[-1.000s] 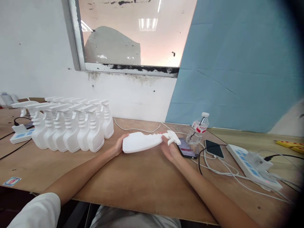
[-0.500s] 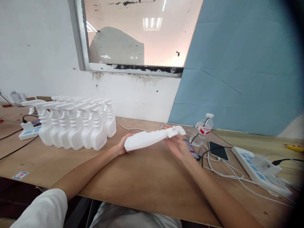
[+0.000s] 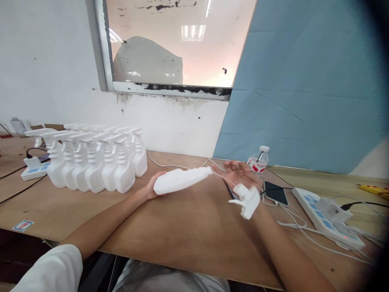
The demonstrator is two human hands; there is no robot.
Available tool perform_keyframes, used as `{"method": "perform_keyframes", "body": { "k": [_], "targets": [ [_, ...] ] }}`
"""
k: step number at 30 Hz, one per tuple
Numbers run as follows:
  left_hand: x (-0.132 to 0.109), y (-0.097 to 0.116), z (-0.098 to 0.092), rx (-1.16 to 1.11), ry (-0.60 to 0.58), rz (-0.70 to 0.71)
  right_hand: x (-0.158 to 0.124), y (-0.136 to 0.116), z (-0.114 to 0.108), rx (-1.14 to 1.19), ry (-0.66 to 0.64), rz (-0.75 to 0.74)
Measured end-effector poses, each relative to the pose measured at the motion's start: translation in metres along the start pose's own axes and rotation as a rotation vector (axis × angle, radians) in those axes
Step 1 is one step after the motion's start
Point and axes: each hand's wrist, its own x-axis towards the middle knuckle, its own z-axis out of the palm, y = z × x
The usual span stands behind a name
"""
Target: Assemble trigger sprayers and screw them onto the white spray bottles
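Note:
My left hand (image 3: 153, 185) is wrapped round the base of a white spray bottle (image 3: 180, 181), which lies tilted above the table with its neck to the right. A white trigger sprayer head (image 3: 247, 199) is apart from the neck, and its thin dip tube (image 3: 223, 177) runs back to the bottle's mouth. My right hand (image 3: 241, 173) is palm up with fingers spread, just behind the sprayer head. The head overlaps my right palm and wrist in view; whether it touches them I cannot tell.
Several assembled white spray bottles (image 3: 97, 170) stand in rows at left, beside a power strip (image 3: 35, 168). To the right are a water bottle (image 3: 259, 160), a phone (image 3: 275, 193), cables and another power strip (image 3: 328, 219). A wall with a window (image 3: 179, 44) rises behind the table (image 3: 182, 231).
The sprayer head has come off the bottle neck and swung right and down, baring the tube. My right hand has moved right and opened. My left hand still grips the bottle.

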Motion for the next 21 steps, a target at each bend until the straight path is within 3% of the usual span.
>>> {"method": "perform_keyframes", "body": {
  "k": [8,11,17,21],
  "targets": [
    [0.017,-0.011,-0.003,-0.047,0.179,0.326,-0.002,0.037,-0.012,-0.157,-0.132,0.647],
    [0.023,-0.012,-0.011,-0.039,0.243,0.41,-0.002,0.041,-0.019,-0.125,-0.125,0.796],
    [0.031,-0.014,-0.025,-0.031,0.359,0.472,0.005,0.031,-0.039,-0.071,0.069,0.589],
    [0.032,-0.016,-0.029,-0.048,0.428,0.492,0.009,0.034,-0.048,-0.056,0.098,0.483]
  ]
}}
